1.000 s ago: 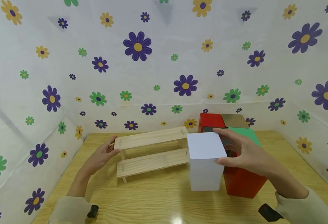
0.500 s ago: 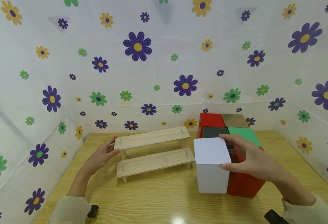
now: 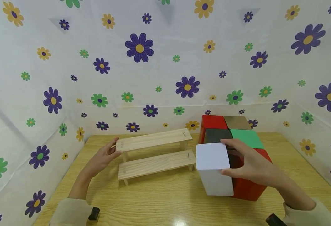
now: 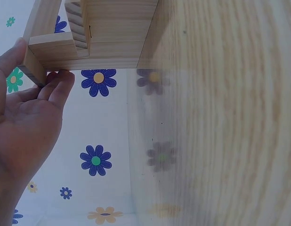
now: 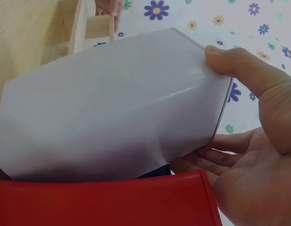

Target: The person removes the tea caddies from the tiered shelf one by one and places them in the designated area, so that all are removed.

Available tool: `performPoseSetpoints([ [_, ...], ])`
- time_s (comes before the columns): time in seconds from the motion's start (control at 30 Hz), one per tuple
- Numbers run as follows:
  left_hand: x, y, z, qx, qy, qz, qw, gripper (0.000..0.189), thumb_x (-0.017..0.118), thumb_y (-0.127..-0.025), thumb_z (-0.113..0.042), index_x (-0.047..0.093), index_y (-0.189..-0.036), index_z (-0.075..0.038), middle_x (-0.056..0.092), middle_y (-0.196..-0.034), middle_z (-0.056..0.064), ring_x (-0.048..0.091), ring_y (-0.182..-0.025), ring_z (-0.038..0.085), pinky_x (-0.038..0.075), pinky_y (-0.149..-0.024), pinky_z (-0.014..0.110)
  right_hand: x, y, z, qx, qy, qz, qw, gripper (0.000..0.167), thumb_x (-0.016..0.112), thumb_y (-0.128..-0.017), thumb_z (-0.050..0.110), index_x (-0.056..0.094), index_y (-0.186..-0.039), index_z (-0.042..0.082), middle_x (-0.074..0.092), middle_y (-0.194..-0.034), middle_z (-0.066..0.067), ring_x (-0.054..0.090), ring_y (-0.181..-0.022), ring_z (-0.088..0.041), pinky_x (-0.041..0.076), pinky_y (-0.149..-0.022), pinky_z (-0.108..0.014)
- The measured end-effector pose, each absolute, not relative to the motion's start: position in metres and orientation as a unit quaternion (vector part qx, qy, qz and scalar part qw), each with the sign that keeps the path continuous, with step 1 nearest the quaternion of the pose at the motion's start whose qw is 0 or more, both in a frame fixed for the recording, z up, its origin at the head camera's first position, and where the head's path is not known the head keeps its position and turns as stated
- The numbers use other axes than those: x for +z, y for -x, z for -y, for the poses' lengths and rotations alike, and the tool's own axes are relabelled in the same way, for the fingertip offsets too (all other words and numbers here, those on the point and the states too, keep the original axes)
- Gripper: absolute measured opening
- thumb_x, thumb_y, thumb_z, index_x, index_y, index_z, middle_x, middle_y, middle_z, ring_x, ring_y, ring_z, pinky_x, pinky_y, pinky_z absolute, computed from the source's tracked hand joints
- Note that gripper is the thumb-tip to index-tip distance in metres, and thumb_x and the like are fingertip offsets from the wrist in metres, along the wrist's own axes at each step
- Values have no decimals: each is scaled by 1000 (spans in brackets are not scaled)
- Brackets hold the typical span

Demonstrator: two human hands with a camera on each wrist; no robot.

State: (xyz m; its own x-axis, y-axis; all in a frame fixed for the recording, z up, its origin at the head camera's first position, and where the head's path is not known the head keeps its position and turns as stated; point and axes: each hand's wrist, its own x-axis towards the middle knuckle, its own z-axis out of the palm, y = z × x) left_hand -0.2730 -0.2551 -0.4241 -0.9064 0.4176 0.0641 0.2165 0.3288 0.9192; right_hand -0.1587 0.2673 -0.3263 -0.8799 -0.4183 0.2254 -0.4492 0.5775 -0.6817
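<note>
My right hand (image 3: pixel 250 164) holds a tall white canister (image 3: pixel 215 182) near its flat lid, thumb in front and fingers behind. The canister leans, its top to the left of its base in the head view, and stands beside a red canister (image 3: pixel 248 190). In the right wrist view the white canister (image 5: pixel 103 108) overlaps the red one (image 5: pixel 103 202). At the left, my left hand (image 3: pixel 101 158) grips the end of the upper board of a two-tier wooden rack (image 3: pixel 154 139). Thumb and fingers lie on opposite sides of that end (image 4: pixel 35 68) in the left wrist view.
Behind the white canister stand others with a black lid (image 3: pixel 216 135), a green lid (image 3: pixel 247 138), a red lid (image 3: pixel 214 121) and a brown lid (image 3: pixel 237 122). All are on a wooden table (image 3: pixel 154 201), with flowered white cloth (image 3: pixel 165 72) around it.
My right hand has carried the white canister rightward and nearer to me, against the red one. Its base has swung right, so it now tilts. My left hand and the rack stay put.
</note>
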Motion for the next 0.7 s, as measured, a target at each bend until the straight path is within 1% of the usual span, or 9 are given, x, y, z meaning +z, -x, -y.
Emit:
performPoseSetpoints([
  [0.1, -424, 272, 254, 544, -195, -811, 92, 80, 53, -111, -29, 1, -165, -1, 13, -169, 25, 24, -153, 41, 35, -114, 37, -330, 158, -265, 384, -250, 888, 28, 85, 90, -83, 20, 41, -149, -4, 47, -142, -21, 58, -123, -47, 56, -93, -54],
  [0.17, -424, 271, 254, 542, -195, -812, 90, 80, 53, -111, -29, 1, -165, -1, 14, -168, 25, 24, -153, 41, 35, -114, 36, -332, 157, -264, 379, -252, 890, 31, 84, 90, -82, 22, 43, -147, -4, 49, -140, -20, 59, -122, -46, 57, -92, -52],
  [0.23, -424, 271, 254, 540, -194, -814, 88, 81, 53, -110, -30, 1, -165, -1, 15, -168, 25, 25, -152, 41, 34, -114, 37, -333, 157, -263, 371, -253, 893, 34, 83, 91, -82, 25, 45, -146, -4, 51, -138, -19, 60, -121, -44, 58, -91, -49],
  [0.33, -424, 271, 253, 538, -192, -816, 86, 80, 53, -110, -30, 1, -165, -1, 15, -168, 25, 24, -153, 41, 32, -115, 43, -334, 156, -262, 344, -253, 904, 39, 84, 91, -81, 31, 48, -145, -2, 54, -136, -16, 61, -118, -38, 60, -88, -45],
  [0.43, -423, 271, 253, 535, -193, -818, 85, 80, 53, -111, -30, 2, -165, -1, 15, -168, 26, 24, -153, 42, 30, -116, 49, -333, 155, -261, 312, -246, 917, 47, 86, 91, -79, 38, 51, -146, 0, 55, -138, -16, 59, -118, -35, 60, -89, -50],
  [0.5, -423, 271, 253, 535, -193, -819, 84, 80, 53, -111, -30, 2, -165, -1, 15, -168, 26, 24, -153, 42, 29, -116, 51, -333, 155, -261, 296, -241, 923, 51, 88, 91, -79, 41, 52, -146, 1, 54, -140, -19, 56, -120, -36, 58, -90, -56],
  [0.57, -423, 271, 252, 534, -193, -819, 84, 80, 53, -111, -30, 1, -165, 0, 15, -168, 26, 24, -153, 42, 28, -116, 51, -332, 154, -262, 276, -239, 929, 58, 89, 90, -78, 44, 53, -146, 1, 53, -142, -21, 52, -122, -39, 55, -91, -63],
  [0.7, -423, 270, 252, 535, -193, -818, 85, 80, 53, -111, -29, 1, -165, 0, 15, -168, 27, 24, -152, 42, 29, -116, 50, -332, 153, -266, 239, -245, 936, 84, 86, 90, -78, 46, 56, -144, 1, 54, -141, -22, 51, -124, -41, 53, -91, -66],
])
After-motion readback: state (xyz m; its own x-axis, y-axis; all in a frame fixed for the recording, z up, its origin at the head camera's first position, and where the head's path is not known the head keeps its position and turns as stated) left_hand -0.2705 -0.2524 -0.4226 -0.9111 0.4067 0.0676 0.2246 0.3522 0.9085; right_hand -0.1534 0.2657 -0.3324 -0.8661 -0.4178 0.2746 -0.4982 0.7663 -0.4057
